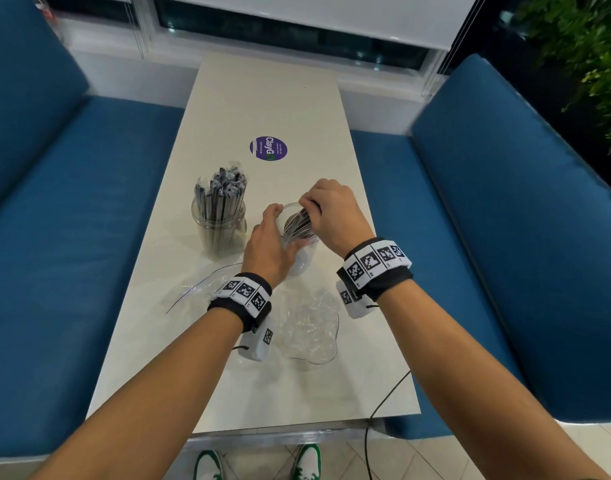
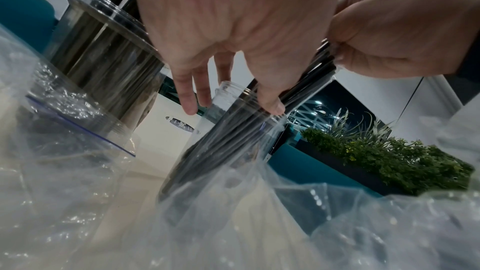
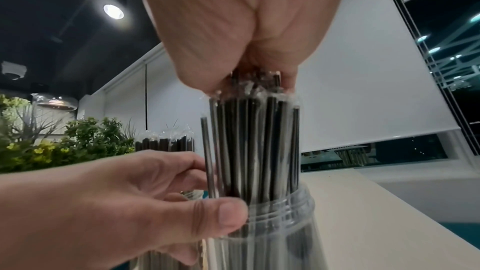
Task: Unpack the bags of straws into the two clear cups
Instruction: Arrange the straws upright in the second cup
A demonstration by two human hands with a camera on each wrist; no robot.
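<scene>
Straws (image 1: 298,223), dark and each in a clear wrapper, stand as a bundle in the clear cup (image 1: 302,252) near the middle of the table (image 1: 262,84). The right hand (image 1: 335,211) grips their tops from above, fingers curled round them. The left hand (image 1: 269,242) wraps round the cup's rim, thumb on its near side. A second cup (image 1: 218,225) (already full of straws) stands toward the left edge. Two empty bags (image 1: 309,327) lie crumpled nearer the front edge.

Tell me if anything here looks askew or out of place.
One straw stands apart from the bundle the right hand is lowering into the near cup. Two empty bags lie crumpled on the table.
</scene>
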